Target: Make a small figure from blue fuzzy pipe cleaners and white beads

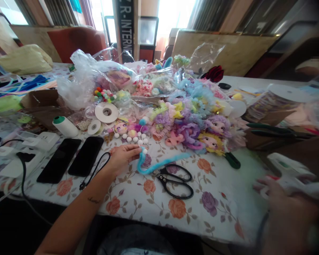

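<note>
My left hand (126, 156) is closed in a pinch on a light blue pipe cleaner (149, 170), near a white bead at its end. The pipe cleaner bends in a U and trails to the right over the table. Black-handled scissors (174, 180) lie just beside its bend. Several white pompoms (129, 136) sit behind my fingertips, close to a doll face (121, 126) with yellow trim. At the far right my right hand (279, 202), smeared by motion, is wrapped round a white glue gun (292, 171).
Two black phones (60, 161) and a cord loop (103, 161) lie left, beside a white power strip (18, 163). Ribbon rolls (106, 112) and a thread spool (65, 126) stand behind. A heap of pastel frills (191, 95) and plastic bags fills the back. A brown box (268, 138) stands right.
</note>
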Motion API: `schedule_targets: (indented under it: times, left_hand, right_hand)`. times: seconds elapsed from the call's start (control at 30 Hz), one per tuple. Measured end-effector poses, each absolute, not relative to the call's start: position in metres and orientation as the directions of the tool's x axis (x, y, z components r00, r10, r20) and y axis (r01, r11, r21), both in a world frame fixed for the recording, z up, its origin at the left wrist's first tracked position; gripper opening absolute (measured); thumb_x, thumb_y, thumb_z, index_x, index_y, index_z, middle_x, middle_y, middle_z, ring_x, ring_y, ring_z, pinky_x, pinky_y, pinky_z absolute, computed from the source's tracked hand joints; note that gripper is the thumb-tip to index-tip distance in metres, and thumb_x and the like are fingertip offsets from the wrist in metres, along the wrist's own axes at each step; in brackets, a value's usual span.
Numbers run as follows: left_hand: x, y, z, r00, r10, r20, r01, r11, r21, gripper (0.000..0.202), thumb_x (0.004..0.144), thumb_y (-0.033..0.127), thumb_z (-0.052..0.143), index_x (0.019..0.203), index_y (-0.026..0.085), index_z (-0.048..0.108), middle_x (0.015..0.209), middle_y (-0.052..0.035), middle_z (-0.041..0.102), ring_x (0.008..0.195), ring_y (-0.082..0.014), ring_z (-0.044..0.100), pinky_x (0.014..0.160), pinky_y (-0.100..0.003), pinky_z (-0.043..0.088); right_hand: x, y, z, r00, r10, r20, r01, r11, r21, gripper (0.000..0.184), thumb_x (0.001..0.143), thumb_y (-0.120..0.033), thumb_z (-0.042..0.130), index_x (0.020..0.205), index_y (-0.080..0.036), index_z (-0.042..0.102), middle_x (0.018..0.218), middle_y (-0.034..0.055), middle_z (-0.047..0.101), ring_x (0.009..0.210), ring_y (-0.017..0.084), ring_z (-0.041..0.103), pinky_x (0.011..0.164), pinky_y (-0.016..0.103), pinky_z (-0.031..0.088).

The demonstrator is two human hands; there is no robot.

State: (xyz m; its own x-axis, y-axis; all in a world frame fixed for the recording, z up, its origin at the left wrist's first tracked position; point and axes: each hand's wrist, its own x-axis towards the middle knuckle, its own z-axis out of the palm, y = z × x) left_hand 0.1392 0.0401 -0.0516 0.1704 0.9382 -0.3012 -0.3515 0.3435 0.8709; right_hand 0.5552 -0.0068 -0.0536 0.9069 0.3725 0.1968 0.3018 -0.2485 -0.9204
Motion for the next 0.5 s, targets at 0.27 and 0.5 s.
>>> schedule_targets:
  times: [0.27, 0.5]
  left_hand:
    - [0.137, 0.039, -0.053, 0.173, 0.948, -0.265, -0.338, 0.31, 0.888, 0.025, 0.067, 0.03, 0.084, 0.087, 0.015, 0.08, 0.09, -0.0099, 0.078, 0.085, -0.0186, 0.07, 0.085, -0.03, 0.053]
    - [0.135, 0.039, -0.05, 0.157, 0.959, -0.236, -0.321, 0.275, 0.906, 0.024, 0.069, 0.031, 0.083, 0.088, 0.017, 0.081, 0.092, -0.0095, 0.079, 0.087, -0.0192, 0.07, 0.085, -0.03, 0.052]
  right_hand:
    - [0.398, -0.04, -0.031, 0.17, 0.964, -0.205, -0.088, -0.193, -0.977, 0.028, 0.07, -0.039, 0.076, 0.088, -0.019, 0.07, 0.073, 0.0044, 0.069, 0.05, 0.015, 0.054, 0.047, 0.029, 0.046]
    - [0.353, -0.048, -0.044, -0.077, 0.92, -0.385, -0.043, -0.389, -0.92, 0.039, 0.075, -0.054, 0.072, 0.091, -0.019, 0.068, 0.055, -0.004, 0.056, 0.035, 0.009, 0.044, 0.03, 0.022, 0.036]
